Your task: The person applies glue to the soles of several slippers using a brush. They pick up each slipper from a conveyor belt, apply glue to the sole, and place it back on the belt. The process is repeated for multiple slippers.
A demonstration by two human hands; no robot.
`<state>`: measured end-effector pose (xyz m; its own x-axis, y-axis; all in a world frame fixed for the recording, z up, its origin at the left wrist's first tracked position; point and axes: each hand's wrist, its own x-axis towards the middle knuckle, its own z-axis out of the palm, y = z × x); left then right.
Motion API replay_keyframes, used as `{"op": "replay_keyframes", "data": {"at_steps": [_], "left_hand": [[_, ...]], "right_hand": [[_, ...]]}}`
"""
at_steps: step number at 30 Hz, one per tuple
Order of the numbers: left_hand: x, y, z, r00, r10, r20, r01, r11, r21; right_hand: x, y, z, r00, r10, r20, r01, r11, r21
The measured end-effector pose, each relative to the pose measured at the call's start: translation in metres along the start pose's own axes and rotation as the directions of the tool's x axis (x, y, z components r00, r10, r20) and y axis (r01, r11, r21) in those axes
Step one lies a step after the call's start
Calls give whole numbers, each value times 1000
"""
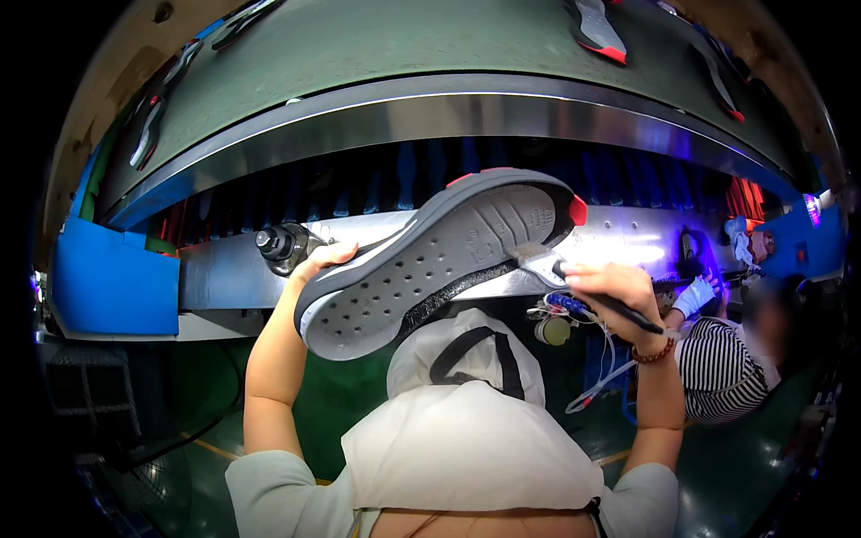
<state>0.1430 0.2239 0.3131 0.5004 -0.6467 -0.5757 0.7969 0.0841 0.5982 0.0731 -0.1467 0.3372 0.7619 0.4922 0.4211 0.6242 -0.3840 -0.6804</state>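
A grey shoe sole (430, 260) with a dark rim and red accents hangs tilted in front of me, its dimpled inner face turned up. My left hand (325, 257) grips its near-left end by the edge; most of those fingers are behind the sole. In my right hand (621, 291) is a brush with a dark handle and a pale head (543, 267). Its bristles touch the inner face close to the right-hand side wall. A dark, wet-looking strip runs along that wall. Beside my left hand a dark-capped container (285, 246) stands on the metal ledge.
Beyond the ledge (224, 273) runs a green conveyor belt (404, 54) with a metal edge, carrying several soles such as a grey-red one (599, 34). At right sits a person in a striped top (722, 368), wearing a white glove (695, 294). Cables (605, 368) hang below the ledge.
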Motion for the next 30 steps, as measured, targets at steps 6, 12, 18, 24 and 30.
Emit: {"op": "replay_keyframes", "data": {"at_steps": [6,12,18,24,30], "left_hand": [[-1,-4,-7,1000,11,-17,-11,1000,-28],[1,-7,-13,999,47,-19,-48,997,-65],[33,-32,-7,994,86,65,-65,959,-276],[67,-57,17,997,3,79,41,839,-542],[77,-77,15,994,-71,80,104,819,-564]], "right_hand": [[-3,7,-5,994,-29,101,37,996,-78],[4,-4,-19,962,82,261,-40,986,-163],[17,-15,27,982,183,55,-185,839,512],[18,29,63,859,507,-70,-347,677,649],[14,40,100,723,347,-597,-408,912,35]]}}
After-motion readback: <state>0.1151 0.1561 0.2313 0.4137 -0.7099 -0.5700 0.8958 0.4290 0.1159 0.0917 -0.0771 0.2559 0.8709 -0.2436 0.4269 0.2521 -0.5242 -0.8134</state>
